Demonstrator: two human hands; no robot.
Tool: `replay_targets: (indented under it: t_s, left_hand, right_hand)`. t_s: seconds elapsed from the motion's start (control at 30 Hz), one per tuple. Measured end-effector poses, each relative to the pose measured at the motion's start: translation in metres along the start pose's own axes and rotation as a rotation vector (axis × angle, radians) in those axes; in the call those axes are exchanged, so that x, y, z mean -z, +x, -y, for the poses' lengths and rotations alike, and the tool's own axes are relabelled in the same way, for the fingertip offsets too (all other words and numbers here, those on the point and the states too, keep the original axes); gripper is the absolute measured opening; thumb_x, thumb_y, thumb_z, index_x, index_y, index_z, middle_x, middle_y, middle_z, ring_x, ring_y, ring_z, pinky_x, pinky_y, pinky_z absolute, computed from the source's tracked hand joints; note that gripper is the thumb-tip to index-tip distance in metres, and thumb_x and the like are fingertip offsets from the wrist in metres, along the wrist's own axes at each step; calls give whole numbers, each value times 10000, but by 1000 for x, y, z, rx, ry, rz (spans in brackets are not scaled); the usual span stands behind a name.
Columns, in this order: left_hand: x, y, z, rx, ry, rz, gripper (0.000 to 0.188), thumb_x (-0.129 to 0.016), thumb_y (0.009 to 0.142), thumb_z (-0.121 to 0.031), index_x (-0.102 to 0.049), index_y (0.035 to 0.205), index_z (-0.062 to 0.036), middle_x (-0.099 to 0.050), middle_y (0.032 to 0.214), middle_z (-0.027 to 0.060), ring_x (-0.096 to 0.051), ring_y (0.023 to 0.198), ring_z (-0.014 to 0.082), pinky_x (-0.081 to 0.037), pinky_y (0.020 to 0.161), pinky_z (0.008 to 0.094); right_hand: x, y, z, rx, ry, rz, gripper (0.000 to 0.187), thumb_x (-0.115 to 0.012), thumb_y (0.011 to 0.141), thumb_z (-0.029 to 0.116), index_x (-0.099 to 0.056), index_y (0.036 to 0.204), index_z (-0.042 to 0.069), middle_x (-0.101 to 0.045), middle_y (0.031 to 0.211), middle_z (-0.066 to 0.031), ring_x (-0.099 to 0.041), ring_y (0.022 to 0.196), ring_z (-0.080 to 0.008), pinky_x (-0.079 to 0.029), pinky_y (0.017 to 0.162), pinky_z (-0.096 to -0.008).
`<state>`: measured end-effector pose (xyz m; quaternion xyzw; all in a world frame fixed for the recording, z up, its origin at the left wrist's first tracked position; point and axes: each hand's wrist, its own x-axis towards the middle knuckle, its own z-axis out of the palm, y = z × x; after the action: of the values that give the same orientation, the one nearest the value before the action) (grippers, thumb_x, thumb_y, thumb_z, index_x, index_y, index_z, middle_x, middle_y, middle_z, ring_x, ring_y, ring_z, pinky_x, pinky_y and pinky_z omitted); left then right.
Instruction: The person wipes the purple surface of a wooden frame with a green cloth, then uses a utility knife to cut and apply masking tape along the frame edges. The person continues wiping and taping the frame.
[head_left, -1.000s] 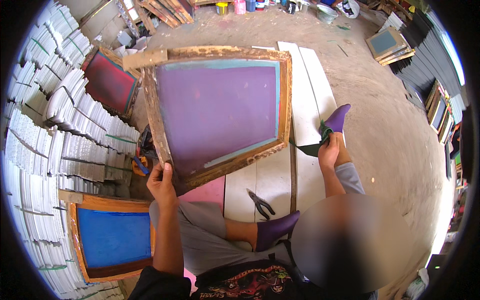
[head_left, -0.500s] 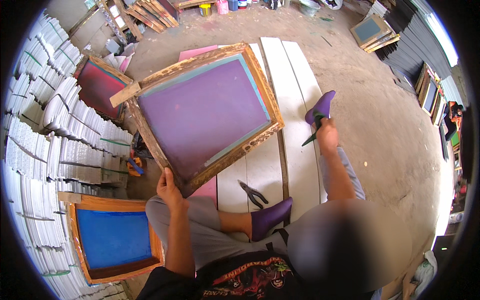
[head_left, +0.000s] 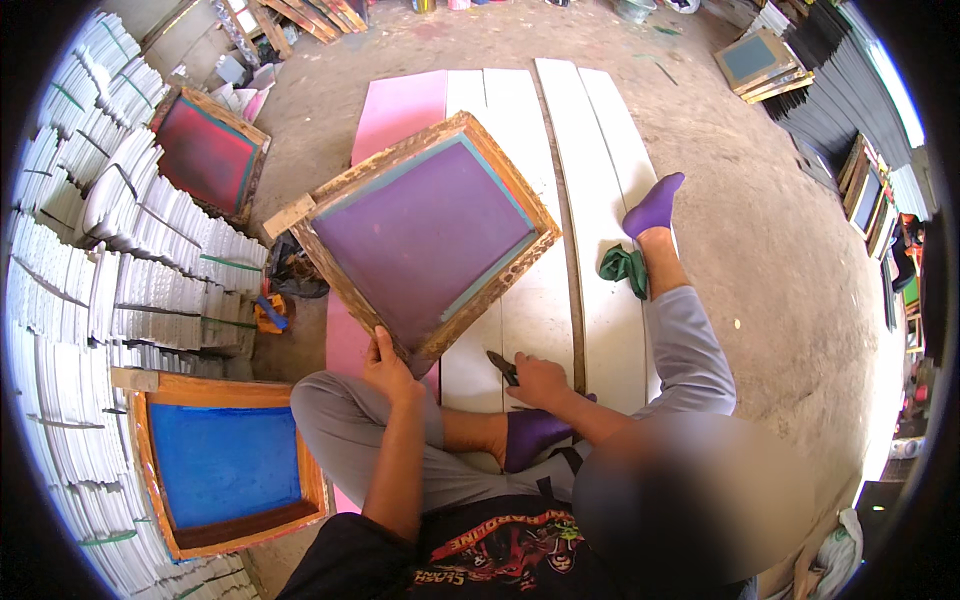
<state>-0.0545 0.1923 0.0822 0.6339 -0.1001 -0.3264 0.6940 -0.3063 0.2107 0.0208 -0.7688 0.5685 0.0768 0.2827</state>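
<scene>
The left hand [head_left: 385,362] grips the near corner of the purple screen [head_left: 425,232], tilted over the pink and white boards [head_left: 610,330]. The right hand [head_left: 538,380] closes on pliers [head_left: 503,367] at the boards' near edge. Likely frame work; next, bring the pliers up.

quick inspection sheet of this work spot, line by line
surface: white boards and a pink sheet laid on the dirt floor
job's things: wooden frame with purple screen, tilted on one corner; dark pliers
clutter: green rag by the purple-socked foot
grippers: left hand grips the frame's lower corner; right hand rests on the pliers
cables: nothing seen
surroundings: blue screen frame, red screen frame, stacked white sheets
</scene>
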Motion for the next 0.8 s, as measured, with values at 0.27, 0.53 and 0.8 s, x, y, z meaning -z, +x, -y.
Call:
replay_targets:
  t_s: [0.27, 0.53, 0.8]
  left_hand:
    - [-7, -28, 7, 57, 4, -142, 322, -703, 1005, -276, -728, 969, 44, -694, 906, 31, -595, 812, 141, -493, 754, 309]
    - [-10, -48, 12, 83, 37, -110, 289, -722, 990, -224, -741, 978, 65, -699, 908, 35, -591, 819, 132, -487, 743, 298]
    - [-8, -78, 49, 178, 54, 27, 388, -722, 990, -265, -724, 1113, 102, -729, 1026, 82, -624, 911, 162, -501, 855, 321]
  right_hand:
    - [21, 18, -43, -389, 1206, -288, 462, -779, 808, 283, -564, 1138, 41, -607, 751, -91, -545, 522, -228, -428, 442, -374]
    - [24, 67, 49, -489, 1737, -690, 462, -825, 857, 333, -609, 1071, -14, -626, 937, -101, -567, 930, -209, -450, 861, -367]
    - [35, 83, 26, -413, 1617, -749, 549, -900, 737, 171, -603, 1140, -54, -678, 1011, -132, -651, 937, -249, -515, 846, -386]
